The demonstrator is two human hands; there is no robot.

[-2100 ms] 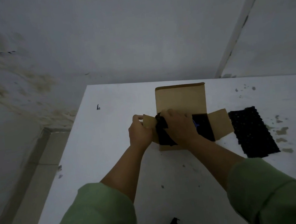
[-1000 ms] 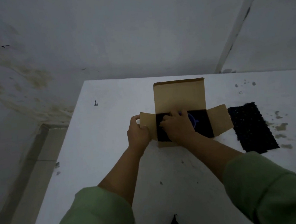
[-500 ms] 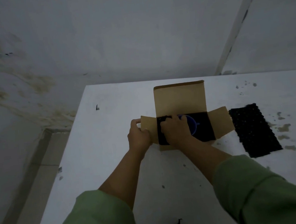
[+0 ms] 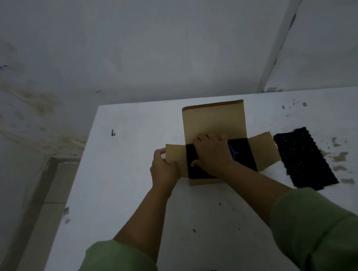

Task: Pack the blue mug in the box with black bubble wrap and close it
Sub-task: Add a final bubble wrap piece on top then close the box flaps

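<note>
Inside the open box (image 4: 214,120), right hand (image 4: 213,153) fingers spread on black bubble wrap (image 4: 245,152); left hand (image 4: 163,170) fingers pinching a side flap (image 4: 176,157).

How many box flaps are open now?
3: back flap upright, left flap held by left hand, right flap spread out. A front flap may be hidden.

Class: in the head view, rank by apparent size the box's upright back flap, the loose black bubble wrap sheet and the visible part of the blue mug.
1. back flap and loose black bubble wrap sheet: too alike to rank
2. blue mug, mostly hidden by the right hand
</note>
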